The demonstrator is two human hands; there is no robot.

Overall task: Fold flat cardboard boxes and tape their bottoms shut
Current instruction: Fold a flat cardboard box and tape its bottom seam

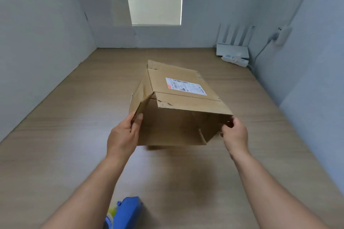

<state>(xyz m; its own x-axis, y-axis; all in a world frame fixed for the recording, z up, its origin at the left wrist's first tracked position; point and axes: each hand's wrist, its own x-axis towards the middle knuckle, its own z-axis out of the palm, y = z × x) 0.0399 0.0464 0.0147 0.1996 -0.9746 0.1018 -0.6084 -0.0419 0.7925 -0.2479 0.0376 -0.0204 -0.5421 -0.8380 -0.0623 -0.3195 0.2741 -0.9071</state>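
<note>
A brown cardboard box [178, 102] lies opened into shape on its side at the middle of the wooden table [74, 135], its open end facing me and a white shipping label on its upper face. My left hand [123, 135] pinches the left side flap near its lower edge. My right hand [234, 134] grips the right corner of the open end, fingers curled round the cardboard edge. A blue tape dispenser [128, 212] lies at the near edge of the table, between my forearms.
White panels stand along the left side and back of the table. A white router [233, 50] with upright antennas and a power strip [235, 60] sit in the far right corner, with a cable running up to a wall socket [281, 35].
</note>
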